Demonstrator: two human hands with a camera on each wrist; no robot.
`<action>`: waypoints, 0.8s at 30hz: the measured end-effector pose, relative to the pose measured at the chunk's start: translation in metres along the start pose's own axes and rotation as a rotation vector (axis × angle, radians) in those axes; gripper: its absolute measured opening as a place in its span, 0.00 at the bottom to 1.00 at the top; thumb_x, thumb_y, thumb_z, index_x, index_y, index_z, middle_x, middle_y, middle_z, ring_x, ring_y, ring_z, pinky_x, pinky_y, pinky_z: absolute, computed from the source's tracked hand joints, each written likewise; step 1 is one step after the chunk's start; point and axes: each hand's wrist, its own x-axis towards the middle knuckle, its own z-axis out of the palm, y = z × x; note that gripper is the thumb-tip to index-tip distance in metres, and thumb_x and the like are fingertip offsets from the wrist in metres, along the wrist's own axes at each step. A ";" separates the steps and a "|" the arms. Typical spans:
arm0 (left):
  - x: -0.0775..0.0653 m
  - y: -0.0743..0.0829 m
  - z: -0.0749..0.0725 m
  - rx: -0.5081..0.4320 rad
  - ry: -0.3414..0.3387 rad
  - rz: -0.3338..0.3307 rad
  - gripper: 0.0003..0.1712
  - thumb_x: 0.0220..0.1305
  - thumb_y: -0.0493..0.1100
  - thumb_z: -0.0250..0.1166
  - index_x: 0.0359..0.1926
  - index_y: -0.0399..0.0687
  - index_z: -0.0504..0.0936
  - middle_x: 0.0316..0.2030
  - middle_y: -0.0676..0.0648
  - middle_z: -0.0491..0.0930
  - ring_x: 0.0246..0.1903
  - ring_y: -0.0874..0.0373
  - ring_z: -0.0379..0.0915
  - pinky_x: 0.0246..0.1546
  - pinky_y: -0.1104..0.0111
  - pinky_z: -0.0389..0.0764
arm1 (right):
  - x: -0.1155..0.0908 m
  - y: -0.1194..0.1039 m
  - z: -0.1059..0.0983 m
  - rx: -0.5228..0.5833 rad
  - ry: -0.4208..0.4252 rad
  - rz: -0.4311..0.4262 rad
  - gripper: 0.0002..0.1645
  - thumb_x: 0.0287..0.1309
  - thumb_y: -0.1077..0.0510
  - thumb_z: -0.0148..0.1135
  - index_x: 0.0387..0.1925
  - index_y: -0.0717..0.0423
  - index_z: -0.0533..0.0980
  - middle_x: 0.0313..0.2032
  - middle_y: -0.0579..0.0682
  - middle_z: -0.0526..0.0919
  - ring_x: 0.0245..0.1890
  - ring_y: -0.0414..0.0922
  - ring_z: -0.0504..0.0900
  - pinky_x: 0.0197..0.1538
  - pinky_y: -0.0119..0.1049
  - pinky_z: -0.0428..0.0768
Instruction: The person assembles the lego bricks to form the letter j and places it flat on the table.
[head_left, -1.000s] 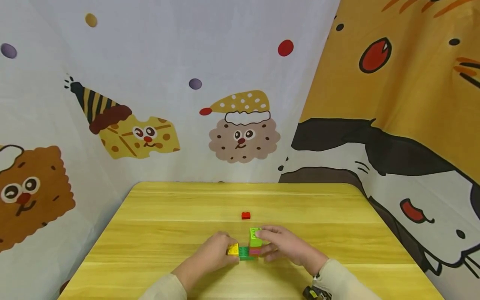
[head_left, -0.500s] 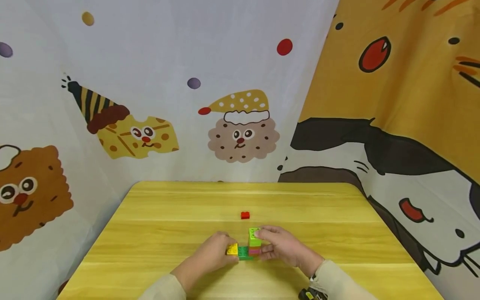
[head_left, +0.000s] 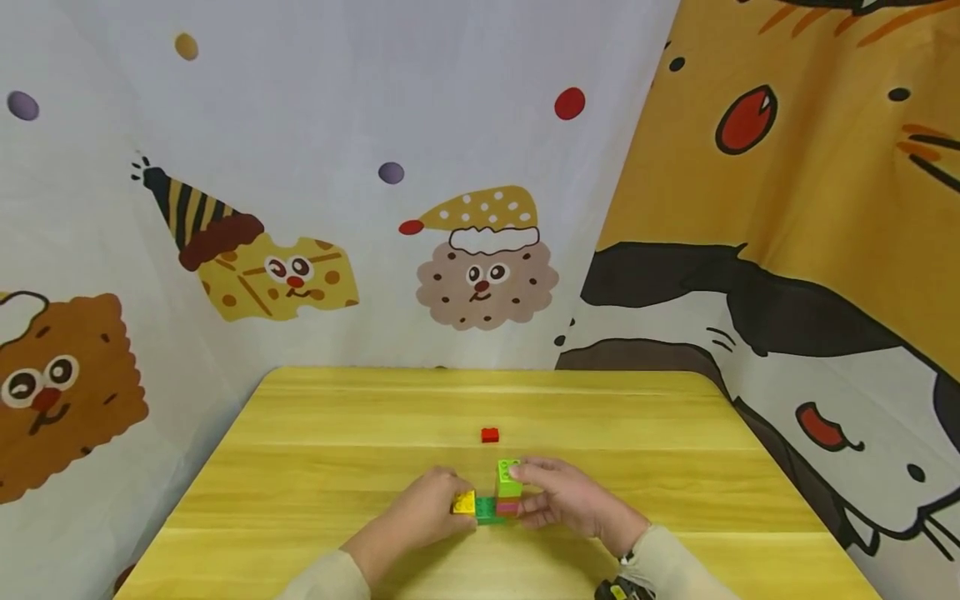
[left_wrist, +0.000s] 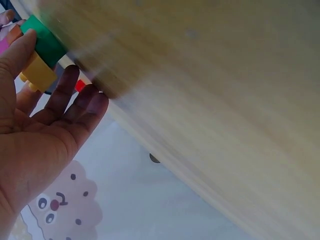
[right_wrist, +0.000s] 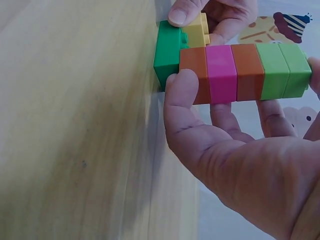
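Observation:
A long green building brick (head_left: 486, 510) lies near the front of the table. On its left end sits a yellow brick (head_left: 464, 502), which my left hand (head_left: 427, 506) pinches together with that end of the green brick. Rising from the right end is a stack of small bricks: orange at the bottom, then a pink brick (right_wrist: 221, 75), another orange, and two light green bricks (head_left: 509, 483) on top. My right hand (head_left: 570, 502) holds this stack, one fingertip on its top. In the right wrist view its thumb (right_wrist: 182, 87) presses the lowest orange brick.
A small red brick (head_left: 490, 435) lies alone farther back on the wooden table (head_left: 337, 425). Behind the table's far edge hangs a cloth (head_left: 480, 100) printed with cartoon figures.
The lower fingers of my right hand have drawn in a little against the stack. The bricks and my left hand stay in place; the head view shifts slightly.

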 end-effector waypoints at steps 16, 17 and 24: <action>-0.001 -0.002 0.001 0.052 -0.022 -0.005 0.32 0.51 0.58 0.79 0.50 0.43 0.85 0.41 0.49 0.83 0.37 0.62 0.76 0.40 0.67 0.81 | -0.001 0.006 -0.005 0.015 -0.046 -0.008 0.40 0.73 0.39 0.54 0.68 0.67 0.65 0.54 0.65 0.81 0.52 0.60 0.83 0.54 0.55 0.82; -0.001 -0.002 0.001 0.053 -0.025 -0.008 0.33 0.51 0.59 0.79 0.51 0.43 0.85 0.42 0.49 0.83 0.38 0.61 0.77 0.41 0.66 0.82 | -0.001 0.006 -0.005 0.016 -0.054 -0.010 0.38 0.73 0.39 0.53 0.67 0.66 0.66 0.56 0.66 0.80 0.52 0.60 0.83 0.55 0.55 0.81; -0.001 -0.001 0.000 0.061 -0.037 -0.017 0.34 0.51 0.60 0.78 0.51 0.42 0.85 0.44 0.47 0.83 0.41 0.58 0.78 0.44 0.64 0.82 | -0.005 0.008 -0.013 -0.010 -0.085 -0.037 0.36 0.76 0.39 0.48 0.68 0.64 0.67 0.56 0.63 0.81 0.54 0.62 0.82 0.56 0.56 0.81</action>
